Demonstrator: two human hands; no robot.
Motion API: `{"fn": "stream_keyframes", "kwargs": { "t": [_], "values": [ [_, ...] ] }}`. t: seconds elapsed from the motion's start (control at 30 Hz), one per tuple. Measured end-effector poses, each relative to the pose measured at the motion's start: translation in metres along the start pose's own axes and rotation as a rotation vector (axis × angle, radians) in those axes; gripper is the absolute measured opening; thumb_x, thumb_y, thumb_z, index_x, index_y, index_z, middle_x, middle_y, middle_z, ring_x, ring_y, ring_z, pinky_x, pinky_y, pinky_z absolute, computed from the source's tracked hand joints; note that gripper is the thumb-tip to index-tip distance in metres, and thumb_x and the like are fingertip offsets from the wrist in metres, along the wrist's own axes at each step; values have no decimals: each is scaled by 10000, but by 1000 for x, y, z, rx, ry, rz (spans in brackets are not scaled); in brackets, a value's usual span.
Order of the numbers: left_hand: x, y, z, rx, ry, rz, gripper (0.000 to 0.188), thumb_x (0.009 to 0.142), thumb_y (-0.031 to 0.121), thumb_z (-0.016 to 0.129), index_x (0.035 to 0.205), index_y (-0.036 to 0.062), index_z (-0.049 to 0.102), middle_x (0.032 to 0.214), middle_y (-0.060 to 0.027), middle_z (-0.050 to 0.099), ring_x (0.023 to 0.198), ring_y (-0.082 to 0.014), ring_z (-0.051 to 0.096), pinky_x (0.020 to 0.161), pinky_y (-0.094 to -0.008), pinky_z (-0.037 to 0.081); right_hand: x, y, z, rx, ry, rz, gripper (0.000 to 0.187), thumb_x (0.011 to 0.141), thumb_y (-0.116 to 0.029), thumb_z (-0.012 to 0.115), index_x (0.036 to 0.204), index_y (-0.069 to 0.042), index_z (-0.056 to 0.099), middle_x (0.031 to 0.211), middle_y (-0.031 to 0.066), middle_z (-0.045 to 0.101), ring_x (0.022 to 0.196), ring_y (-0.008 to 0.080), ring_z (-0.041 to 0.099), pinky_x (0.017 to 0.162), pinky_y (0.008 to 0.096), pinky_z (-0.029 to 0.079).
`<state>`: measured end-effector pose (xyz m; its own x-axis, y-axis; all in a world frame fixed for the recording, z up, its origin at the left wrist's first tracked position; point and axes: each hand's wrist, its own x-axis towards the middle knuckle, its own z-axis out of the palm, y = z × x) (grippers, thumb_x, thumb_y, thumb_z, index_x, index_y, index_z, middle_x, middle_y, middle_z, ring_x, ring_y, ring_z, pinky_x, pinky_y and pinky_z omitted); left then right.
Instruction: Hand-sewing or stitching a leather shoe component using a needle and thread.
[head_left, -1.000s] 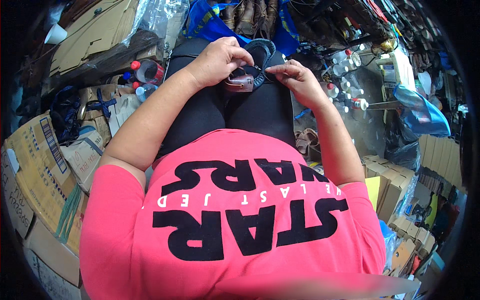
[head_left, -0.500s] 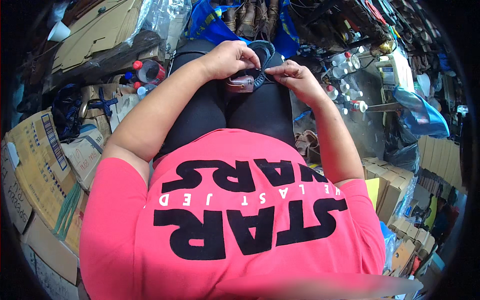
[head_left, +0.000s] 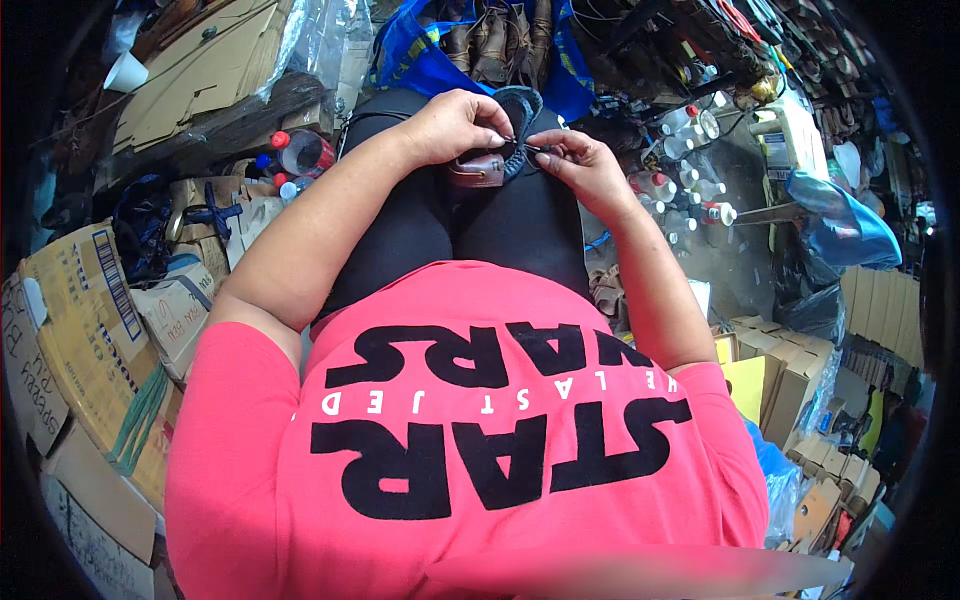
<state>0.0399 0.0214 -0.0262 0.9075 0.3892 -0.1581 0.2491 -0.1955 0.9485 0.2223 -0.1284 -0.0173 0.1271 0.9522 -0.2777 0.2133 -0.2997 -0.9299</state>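
On my lap, between my thighs, lies a shoe with a dark, ridged sole edge (head_left: 520, 103) and a brown leather part (head_left: 477, 170) with a light thread or metal bit on it. My left hand (head_left: 465, 128) reaches over the shoe from the left, thumb and fingers pinched at its dark inner edge. To the right, my right hand (head_left: 582, 165) pinches a thin dark strand at the shoe's side, the fingertips of both hands being close together. What exactly lies between the left fingertips is too small to tell.
A blue bag (head_left: 400, 55) holding brown leather-like pieces stands beyond my knees. Several plastic bottles stand at the right, and a bottle with a dark red label (head_left: 305, 153) at the left. Cardboard boxes (head_left: 85, 285) crowd the left side; more cartons (head_left: 785, 375) are stacked at the lower right.
My right hand has shifted slightly left and down, its fingers now curled closer together round the dark strand. My left hand stays at the shoe, slightly lower.
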Motion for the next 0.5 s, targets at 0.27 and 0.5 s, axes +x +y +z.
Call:
{"fn": "stream_keyframes", "kwargs": {
  "t": [0.27,0.5],
  "values": [
    [-14,15,1,-13,115,-28,138,781,-1,654,919,0,650,823,-30,656,762,-85,605,732,-245,497,-13,-15,5,-287,53,-113,269,837,-60,669,1102,-109,669,798,-74,495,766,35,451,691,182,388],
    [-6,9,5,-48,103,-98,123,789,12,657,911,5,645,817,-37,649,751,-88,604,707,-245,502,-8,-6,11,0,104,-75,240,810,-61,697,1048,-75,667,683,-94,423,634,27,371,568,187,330]
  ]
}}
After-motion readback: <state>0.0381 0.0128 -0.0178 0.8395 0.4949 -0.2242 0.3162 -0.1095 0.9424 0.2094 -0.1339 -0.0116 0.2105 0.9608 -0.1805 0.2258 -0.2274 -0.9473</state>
